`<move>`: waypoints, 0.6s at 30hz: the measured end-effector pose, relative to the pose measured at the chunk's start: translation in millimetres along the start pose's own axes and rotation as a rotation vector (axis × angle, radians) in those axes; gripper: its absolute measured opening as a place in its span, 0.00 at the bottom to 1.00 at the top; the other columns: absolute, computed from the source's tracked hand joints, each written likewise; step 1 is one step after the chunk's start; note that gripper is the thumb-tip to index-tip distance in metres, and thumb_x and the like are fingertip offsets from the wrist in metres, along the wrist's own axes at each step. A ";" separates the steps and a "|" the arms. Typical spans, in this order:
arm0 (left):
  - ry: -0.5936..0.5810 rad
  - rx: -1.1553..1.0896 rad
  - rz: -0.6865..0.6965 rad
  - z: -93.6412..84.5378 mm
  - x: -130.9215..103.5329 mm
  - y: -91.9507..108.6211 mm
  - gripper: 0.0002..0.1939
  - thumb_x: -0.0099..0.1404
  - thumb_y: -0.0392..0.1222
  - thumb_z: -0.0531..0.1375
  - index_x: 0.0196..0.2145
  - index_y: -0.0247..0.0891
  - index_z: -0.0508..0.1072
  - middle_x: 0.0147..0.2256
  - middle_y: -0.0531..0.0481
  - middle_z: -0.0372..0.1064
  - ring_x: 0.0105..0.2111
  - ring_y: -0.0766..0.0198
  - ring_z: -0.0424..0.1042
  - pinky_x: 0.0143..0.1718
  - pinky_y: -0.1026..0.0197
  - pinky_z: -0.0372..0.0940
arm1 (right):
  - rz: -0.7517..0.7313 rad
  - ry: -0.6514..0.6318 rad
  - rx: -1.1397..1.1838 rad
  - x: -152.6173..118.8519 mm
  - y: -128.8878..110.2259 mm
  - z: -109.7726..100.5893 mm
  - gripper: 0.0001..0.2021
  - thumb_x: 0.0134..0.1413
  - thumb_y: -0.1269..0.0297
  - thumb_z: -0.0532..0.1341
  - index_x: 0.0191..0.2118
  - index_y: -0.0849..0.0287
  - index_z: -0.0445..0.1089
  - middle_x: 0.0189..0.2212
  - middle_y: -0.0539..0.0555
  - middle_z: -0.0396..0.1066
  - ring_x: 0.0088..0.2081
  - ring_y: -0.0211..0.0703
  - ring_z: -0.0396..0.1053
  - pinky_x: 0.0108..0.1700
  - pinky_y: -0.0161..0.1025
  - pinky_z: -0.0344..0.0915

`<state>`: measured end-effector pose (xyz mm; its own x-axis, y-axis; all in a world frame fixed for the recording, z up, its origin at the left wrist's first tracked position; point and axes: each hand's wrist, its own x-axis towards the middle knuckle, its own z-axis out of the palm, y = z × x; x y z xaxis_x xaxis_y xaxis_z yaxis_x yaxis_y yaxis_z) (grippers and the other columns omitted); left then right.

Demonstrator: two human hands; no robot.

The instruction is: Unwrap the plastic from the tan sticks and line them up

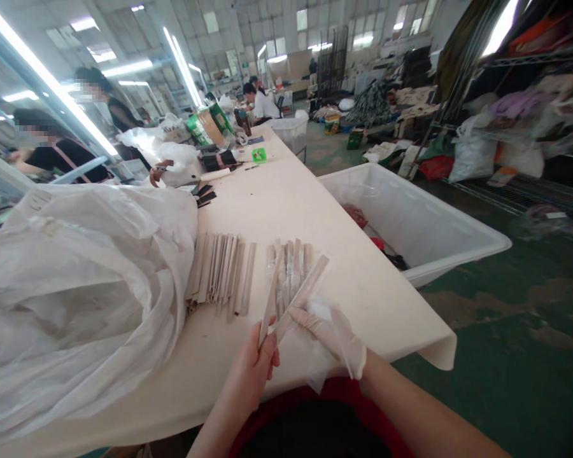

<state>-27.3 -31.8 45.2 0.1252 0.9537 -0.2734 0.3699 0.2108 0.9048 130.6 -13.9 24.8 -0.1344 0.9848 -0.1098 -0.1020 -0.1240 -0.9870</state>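
Observation:
My bare left hand [261,356] is closed around the lower ends of two pale beige strips. One strip [270,296] stands nearly upright from it, and the other strip [310,283] slants up to the right. My right hand [332,334], in a thin whitish glove, has its fingers pressed to the slanted strip. Clear plastic film [319,367] hangs below and beside that hand; whether the fingers grip it cannot be told. Just beyond lies a row of plastic-wrapped strips [293,254]. To its left is a larger pile of similar strips [219,267].
A big white plastic sack [90,280] covers the left of the cream-topped table [277,197]. A white tub [439,222] with dark and red items stands along the right edge. Farther back are a green box [258,154], bags and several people. Shelving [520,197] is at right.

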 end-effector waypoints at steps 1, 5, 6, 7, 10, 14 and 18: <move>0.035 -0.015 0.016 0.4 1.1 -0.4 0.27 0.62 0.54 0.48 0.51 0.32 0.59 0.19 0.60 0.56 0.16 0.71 0.53 0.19 0.68 0.51 | -0.008 -0.030 0.017 0.0 -0.8 1.5 0.14 0.45 0.51 0.63 0.27 0.58 0.72 0.23 0.51 0.71 0.28 0.44 0.67 0.31 0.38 0.62; 0.062 -0.026 -0.012 -5.6 1.4 -3.9 0.20 0.60 0.55 0.50 0.38 0.35 0.63 0.16 0.62 0.52 0.15 0.72 0.49 0.15 0.69 0.46 | 0.014 0.043 0.250 8.3 -5.0 -3.5 0.15 0.37 0.51 0.68 0.23 0.58 0.70 0.18 0.48 0.66 0.24 0.40 0.64 0.27 0.36 0.60; 0.042 -0.004 -0.030 -7.2 0.4 -5.4 0.18 0.59 0.55 0.51 0.34 0.36 0.63 0.15 0.62 0.51 0.14 0.73 0.49 0.15 0.69 0.46 | 0.023 0.106 0.305 12.0 -6.1 -7.4 0.17 0.38 0.48 0.67 0.22 0.58 0.69 0.16 0.48 0.64 0.22 0.39 0.62 0.25 0.36 0.60; 0.023 0.018 -0.043 -7.7 -0.5 -6.8 0.17 0.59 0.55 0.52 0.31 0.37 0.62 0.15 0.62 0.51 0.14 0.73 0.49 0.15 0.69 0.46 | 0.033 0.169 0.354 15.6 -7.0 -10.7 0.18 0.39 0.46 0.65 0.23 0.58 0.68 0.15 0.47 0.63 0.20 0.39 0.61 0.23 0.35 0.59; 0.023 0.043 -0.031 0.4 1.0 -7.7 0.16 0.60 0.55 0.52 0.26 0.38 0.60 0.15 0.61 0.51 0.14 0.73 0.50 0.15 0.70 0.47 | 0.116 0.255 0.528 20.6 -5.4 -10.7 0.18 0.42 0.45 0.63 0.26 0.58 0.69 0.15 0.47 0.62 0.18 0.36 0.59 0.19 0.33 0.57; 0.106 0.031 0.022 17.9 11.4 -5.3 0.16 0.61 0.53 0.50 0.24 0.39 0.59 0.14 0.61 0.51 0.14 0.73 0.51 0.15 0.69 0.48 | 0.253 0.209 0.673 15.1 1.6 0.1 0.15 0.42 0.51 0.65 0.26 0.59 0.71 0.14 0.47 0.62 0.17 0.36 0.59 0.18 0.32 0.56; 0.037 0.102 0.021 23.5 14.1 -9.9 0.14 0.61 0.52 0.51 0.26 0.38 0.62 0.14 0.60 0.54 0.13 0.72 0.53 0.15 0.69 0.49 | 0.159 0.269 0.667 13.4 -0.1 -13.8 0.15 0.44 0.51 0.65 0.30 0.60 0.74 0.10 0.42 0.52 0.13 0.32 0.48 0.13 0.31 0.48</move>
<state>-7.5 -25.4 24.8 0.1004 0.9653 -0.2410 0.4599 0.1697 0.8716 142.5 1.0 21.8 0.0397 0.9339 -0.3552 -0.6908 -0.2312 -0.6850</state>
